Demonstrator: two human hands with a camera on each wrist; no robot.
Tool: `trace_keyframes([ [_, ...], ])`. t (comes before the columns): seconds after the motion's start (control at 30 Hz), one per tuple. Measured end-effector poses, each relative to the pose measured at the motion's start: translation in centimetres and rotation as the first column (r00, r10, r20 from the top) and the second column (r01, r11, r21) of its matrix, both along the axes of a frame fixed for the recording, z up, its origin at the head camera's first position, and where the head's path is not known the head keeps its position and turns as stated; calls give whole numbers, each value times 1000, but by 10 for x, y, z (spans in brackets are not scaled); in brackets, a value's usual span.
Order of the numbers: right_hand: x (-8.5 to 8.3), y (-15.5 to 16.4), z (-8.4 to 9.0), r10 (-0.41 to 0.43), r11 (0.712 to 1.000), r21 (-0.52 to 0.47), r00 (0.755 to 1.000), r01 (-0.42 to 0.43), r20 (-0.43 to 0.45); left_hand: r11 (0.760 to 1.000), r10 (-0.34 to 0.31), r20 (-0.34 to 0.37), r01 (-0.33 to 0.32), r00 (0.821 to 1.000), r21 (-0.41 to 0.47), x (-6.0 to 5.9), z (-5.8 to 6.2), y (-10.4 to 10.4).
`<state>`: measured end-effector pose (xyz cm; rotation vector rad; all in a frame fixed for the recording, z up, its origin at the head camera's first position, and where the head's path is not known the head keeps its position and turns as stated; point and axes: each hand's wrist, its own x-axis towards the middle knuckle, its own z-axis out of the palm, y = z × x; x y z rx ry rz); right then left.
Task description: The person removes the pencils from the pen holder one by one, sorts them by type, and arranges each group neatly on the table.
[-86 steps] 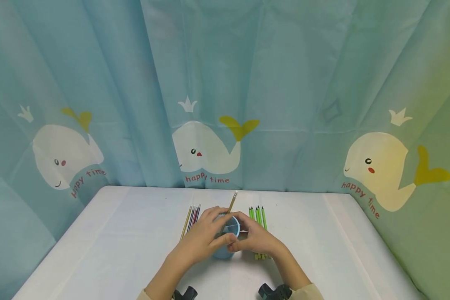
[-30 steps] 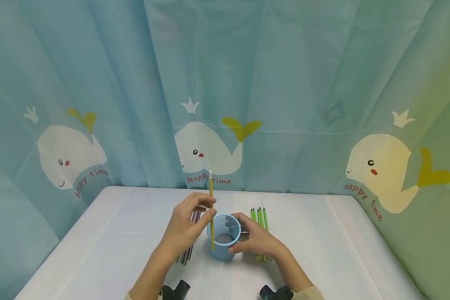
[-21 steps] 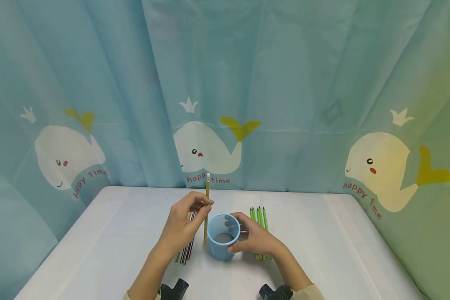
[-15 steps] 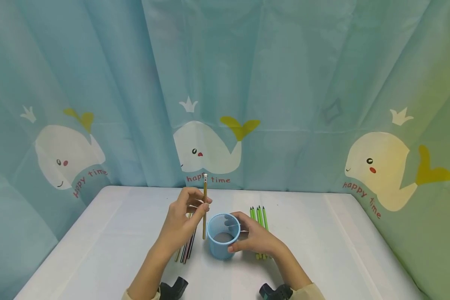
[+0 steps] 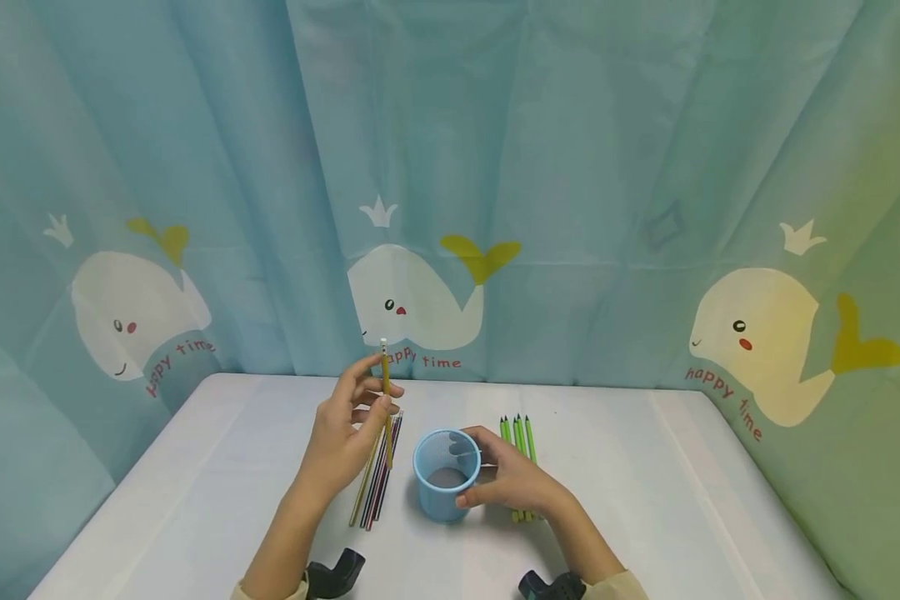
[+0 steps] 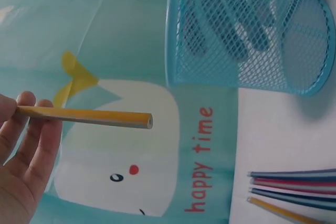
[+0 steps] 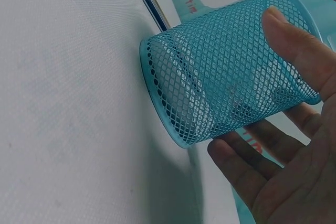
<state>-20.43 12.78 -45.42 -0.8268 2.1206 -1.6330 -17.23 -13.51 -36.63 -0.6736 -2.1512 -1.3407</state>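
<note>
My left hand (image 5: 337, 442) pinches a yellow pencil (image 5: 386, 373) with a white eraser end, raised upright to the left of a light blue mesh pen cup (image 5: 442, 503). In the left wrist view the pencil (image 6: 105, 117) points its blunt, unsharpened end toward the cup side. My right hand (image 5: 525, 482) grips the pen cup from the right; the right wrist view has the thumb across the mesh (image 7: 210, 72) and fingers on the other side. Nothing stands inside the cup. Several striped pencils (image 5: 380, 487) lie side by side below the left hand.
Several sharpened green pencils (image 5: 531, 438) lie on the white table (image 5: 645, 483) right of the cup, partly behind the right hand. A blue curtain (image 5: 585, 317) with whale prints hangs behind the table's far edge.
The left hand has drawn the yellow pencil out from over the cup and carried it left, over the striped pencils. The right hand stays on the cup.
</note>
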Motion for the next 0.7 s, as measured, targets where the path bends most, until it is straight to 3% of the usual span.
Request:
trace_keyframes([
  [0.43, 1, 0, -1, -7, 1000, 5, 1000, 7, 1, 998, 32, 52, -34, 998, 47, -7, 0, -23],
  [0.7, 0, 1, -1, -10, 1000, 13, 1000, 9, 5, 996, 82, 175, -86, 981, 17, -13, -6, -39],
])
